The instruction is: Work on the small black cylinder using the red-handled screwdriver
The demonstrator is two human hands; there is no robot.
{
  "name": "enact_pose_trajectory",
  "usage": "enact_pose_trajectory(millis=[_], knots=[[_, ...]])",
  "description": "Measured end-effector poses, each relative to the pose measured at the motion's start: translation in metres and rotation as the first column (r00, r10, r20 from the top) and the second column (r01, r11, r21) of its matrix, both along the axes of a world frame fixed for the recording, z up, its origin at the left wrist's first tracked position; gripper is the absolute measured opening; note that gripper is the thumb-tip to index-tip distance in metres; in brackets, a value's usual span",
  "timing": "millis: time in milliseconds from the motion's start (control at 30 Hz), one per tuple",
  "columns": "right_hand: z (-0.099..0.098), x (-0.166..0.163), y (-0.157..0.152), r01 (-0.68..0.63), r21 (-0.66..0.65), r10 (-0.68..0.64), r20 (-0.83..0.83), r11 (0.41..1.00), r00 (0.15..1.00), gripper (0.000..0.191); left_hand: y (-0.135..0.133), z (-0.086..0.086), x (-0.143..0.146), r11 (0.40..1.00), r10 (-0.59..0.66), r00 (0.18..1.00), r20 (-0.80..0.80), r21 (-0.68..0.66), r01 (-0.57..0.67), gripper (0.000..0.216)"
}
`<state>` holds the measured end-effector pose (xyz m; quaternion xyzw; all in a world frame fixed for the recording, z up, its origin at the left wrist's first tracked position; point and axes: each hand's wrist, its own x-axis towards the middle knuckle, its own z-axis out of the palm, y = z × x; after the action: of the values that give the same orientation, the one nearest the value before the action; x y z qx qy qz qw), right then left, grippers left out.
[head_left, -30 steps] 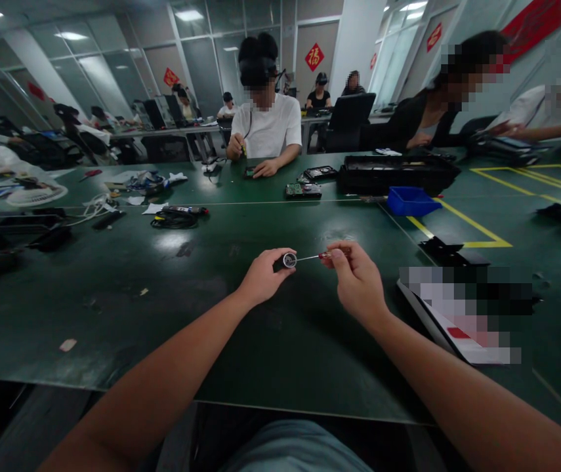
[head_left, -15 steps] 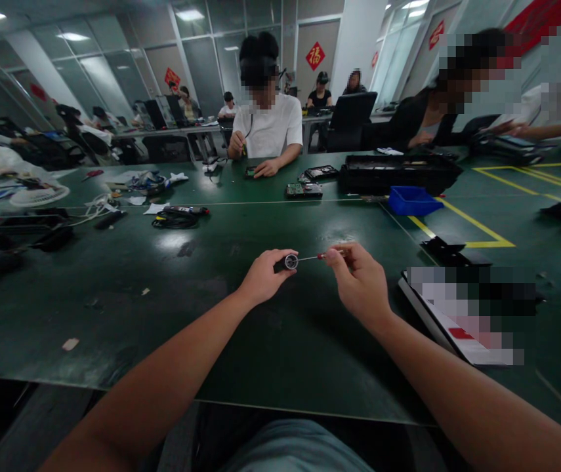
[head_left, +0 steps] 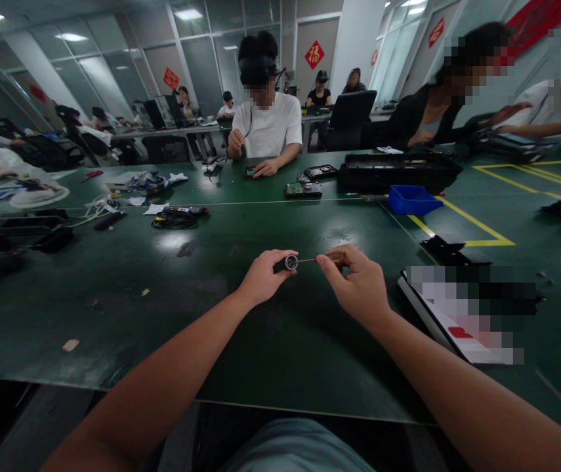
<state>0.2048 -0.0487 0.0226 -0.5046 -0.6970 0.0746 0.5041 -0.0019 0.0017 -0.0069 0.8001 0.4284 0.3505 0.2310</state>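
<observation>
My left hand (head_left: 262,278) is closed round a small black cylindrical part (head_left: 289,263) with a shiny round end, held above the green table (head_left: 211,314). My right hand (head_left: 359,285) pinches a thin screwdriver (head_left: 327,259) with a red-brown handle. Its metal shaft points left and its tip meets the part's round end. Both hands are at mid-table, a little apart.
A blurred flat item (head_left: 462,314) lies to the right of my right hand. Farther back sit a blue bin (head_left: 411,200), a long black case (head_left: 398,172), circuit boards (head_left: 302,190) and coiled cables (head_left: 176,217). A person in white (head_left: 268,128) works opposite; others sit around.
My right hand has shifted slightly left along the screwdriver and its fingers have turned on the handle. My left hand and the part stay put.
</observation>
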Motion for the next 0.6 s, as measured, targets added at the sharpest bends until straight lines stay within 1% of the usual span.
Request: enact_pose_trajectory(millis=[100, 200, 267, 400, 467, 533, 600], knots=[[-0.0014, -0.0007, -0.0004, -0.079, -0.006, 0.079, -0.023, 0.997, 0.997, 0.01, -0.0004, 0.0002, 0.0014, 1.0, -0.006, 1.0, -0.013, -0.006, 0.006, 0.036], [-0.0015, -0.0003, -0.0011, -0.156, -0.019, 0.155, -0.026, 0.988, 0.988, 0.012, -0.001, 0.001, 0.0025, 1.0, -0.016, 1.0, -0.011, -0.008, 0.016, 0.035], [-0.0011, 0.0005, -0.0016, -0.158, -0.041, 0.157, -0.009, 0.987, 0.988, 0.014, -0.0015, 0.0018, 0.0027, 1.0, -0.016, 1.0, -0.009, -0.008, 0.016, 0.035], [-0.002, 0.0008, -0.0026, -0.099, -0.082, 0.097, -0.017, 0.992, 0.995, 0.024, -0.0019, 0.003, 0.0023, 1.0, -0.013, 1.0, -0.01, -0.019, 0.013, 0.036], [-0.0034, -0.0002, -0.0026, -0.085, -0.078, 0.079, -0.082, 0.993, 0.994, 0.021, -0.0021, 0.0031, 0.0023, 1.0, -0.007, 1.0, -0.007, -0.018, 0.007, 0.036], [-0.0051, -0.0013, -0.0016, -0.096, -0.081, 0.079, -0.199, 0.992, 0.977, 0.019, -0.0025, 0.003, 0.0024, 1.0, 0.0, 1.0, -0.007, -0.015, 0.0, 0.037], [-0.0072, -0.002, 0.001, -0.123, -0.096, 0.085, -0.329, 0.988, 0.941, 0.017, -0.0031, 0.0031, 0.0026, 1.0, 0.006, 1.0, -0.007, -0.014, -0.006, 0.037]])
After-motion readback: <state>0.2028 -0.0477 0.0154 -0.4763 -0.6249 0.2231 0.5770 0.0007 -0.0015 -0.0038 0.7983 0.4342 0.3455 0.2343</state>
